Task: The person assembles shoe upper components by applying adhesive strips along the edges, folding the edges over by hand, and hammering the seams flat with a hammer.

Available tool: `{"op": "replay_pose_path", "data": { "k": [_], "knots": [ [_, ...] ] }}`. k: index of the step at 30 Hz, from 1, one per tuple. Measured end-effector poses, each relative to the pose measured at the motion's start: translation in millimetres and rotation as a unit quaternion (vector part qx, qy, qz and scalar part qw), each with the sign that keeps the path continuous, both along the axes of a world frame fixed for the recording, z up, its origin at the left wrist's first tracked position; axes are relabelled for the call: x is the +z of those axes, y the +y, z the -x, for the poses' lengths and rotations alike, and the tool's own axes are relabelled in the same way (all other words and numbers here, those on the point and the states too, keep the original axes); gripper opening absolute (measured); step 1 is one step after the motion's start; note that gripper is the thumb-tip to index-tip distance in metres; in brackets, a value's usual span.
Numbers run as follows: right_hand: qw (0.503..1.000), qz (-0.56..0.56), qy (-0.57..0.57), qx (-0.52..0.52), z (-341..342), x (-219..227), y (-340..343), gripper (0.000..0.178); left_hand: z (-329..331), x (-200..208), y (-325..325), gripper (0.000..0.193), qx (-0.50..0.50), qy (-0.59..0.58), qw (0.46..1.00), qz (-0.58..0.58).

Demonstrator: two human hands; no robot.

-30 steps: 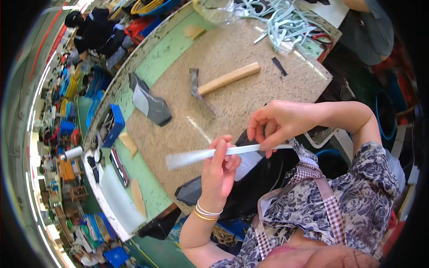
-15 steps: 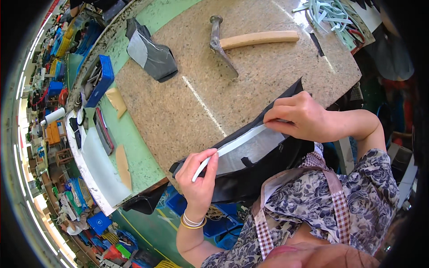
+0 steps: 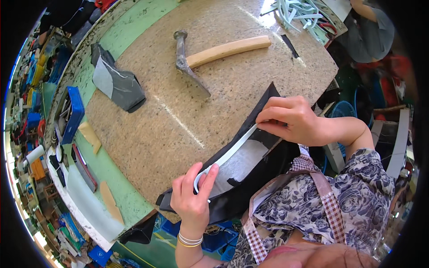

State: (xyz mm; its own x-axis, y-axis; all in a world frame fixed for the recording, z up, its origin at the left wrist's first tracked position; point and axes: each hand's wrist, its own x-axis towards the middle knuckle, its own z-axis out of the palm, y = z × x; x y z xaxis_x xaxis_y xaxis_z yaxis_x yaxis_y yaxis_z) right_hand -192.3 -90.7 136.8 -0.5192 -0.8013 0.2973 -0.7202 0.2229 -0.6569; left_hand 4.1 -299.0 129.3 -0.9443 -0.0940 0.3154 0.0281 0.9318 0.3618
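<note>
A pale foam-like strip (image 3: 233,149) runs along the upper edge of a black sheet piece (image 3: 228,210) that has a grey patch (image 3: 241,161) on it. My left hand (image 3: 192,194) pinches the strip near its left end, which curls down past the thumb. At the strip's other end, my right hand (image 3: 292,119) is closed, fingertips pressing it against the black material. The black piece lies over the near edge of the stone slab (image 3: 156,134) and hangs toward my lap. What lies beneath my fingers is hidden.
A hammer (image 3: 228,51) with a wooden handle lies on the slab beyond my hands. Left of it is a folded dark grey piece (image 3: 123,85). A heap of pale strips (image 3: 297,13) sits at the far right, a blue box (image 3: 73,114) at the left edge. Another person (image 3: 368,33) is at the far right.
The view has shifted, so the slab and hammer sit further left and lower. Both hands keep hold of the strip; its left end now curls more around my left fingers.
</note>
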Motion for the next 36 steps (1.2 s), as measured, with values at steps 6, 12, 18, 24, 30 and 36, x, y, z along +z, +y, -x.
{"op": "replay_pose_path", "data": {
  "k": [6, 12, 18, 24, 30, 36],
  "knots": [
    [0.987, -0.152, -0.011, -0.04, 18, 7, -6, 0.025, 2, 1, 6, 0.049, -0.003, -0.007, 1.0, 0.015],
    [0.993, 0.006, 0.114, 0.014, 17, 20, -14, 0.027, -1, -14, 16, 0.036, 0.166, 0.035, 0.984, 0.055],
    [0.948, 0.025, 0.086, 0.307, -29, -7, -52, 0.033, -18, 4, 1, 0.048, 0.251, -0.069, 0.941, -0.217],
    [0.939, 0.016, 0.08, 0.335, -28, -9, -52, 0.033, -43, 5, -20, 0.017, 0.281, -0.069, 0.847, -0.446],
    [0.94, -0.004, 0.121, 0.319, -33, -2, -51, 0.039, -33, 16, -33, 0.018, 0.278, -0.144, 0.903, -0.293],
    [0.92, -0.005, 0.192, 0.34, -23, 3, -50, 0.044, -25, 30, -12, 0.032, 0.051, 0.036, 0.993, -0.101]
  ]
}}
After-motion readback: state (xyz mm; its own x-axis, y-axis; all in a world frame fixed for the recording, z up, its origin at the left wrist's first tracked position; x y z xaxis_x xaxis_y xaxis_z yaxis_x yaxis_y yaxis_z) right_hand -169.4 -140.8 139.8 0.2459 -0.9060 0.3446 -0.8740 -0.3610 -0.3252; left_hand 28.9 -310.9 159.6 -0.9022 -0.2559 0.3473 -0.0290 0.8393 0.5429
